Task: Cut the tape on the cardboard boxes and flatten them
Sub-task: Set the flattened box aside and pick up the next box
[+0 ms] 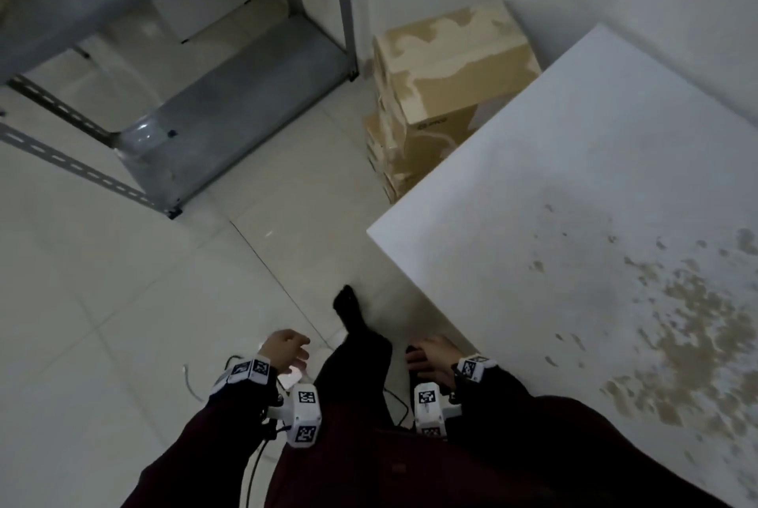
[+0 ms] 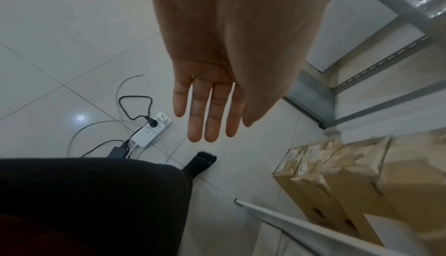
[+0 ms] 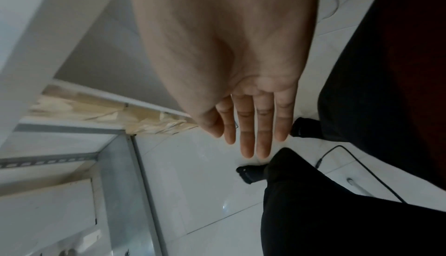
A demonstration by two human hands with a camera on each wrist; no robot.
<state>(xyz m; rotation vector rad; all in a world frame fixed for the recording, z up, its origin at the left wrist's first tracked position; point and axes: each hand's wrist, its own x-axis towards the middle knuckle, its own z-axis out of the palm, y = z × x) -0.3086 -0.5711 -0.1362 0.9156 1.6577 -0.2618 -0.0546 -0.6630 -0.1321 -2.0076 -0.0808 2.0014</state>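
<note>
Brown cardboard boxes (image 1: 447, 68) with torn tape patches are stacked on the floor against the wall, partly hidden behind the white table (image 1: 574, 220). The stack (image 2: 350, 174) also shows in the left wrist view at lower right, and a strip of it (image 3: 96, 111) in the right wrist view. My left hand (image 1: 287, 347) hangs by my left leg, fingers straight and empty (image 2: 210, 107). My right hand (image 1: 430, 360) hangs by my right leg near the table's corner, fingers straight and empty (image 3: 253, 122). Both hands are well short of the boxes.
A grey metal shelf rack (image 1: 229, 68) stands on the tiled floor at upper left. A white power strip (image 2: 149, 132) with cables lies on the floor to my left. My dark-socked foot (image 1: 348, 306) points forward between rack and table.
</note>
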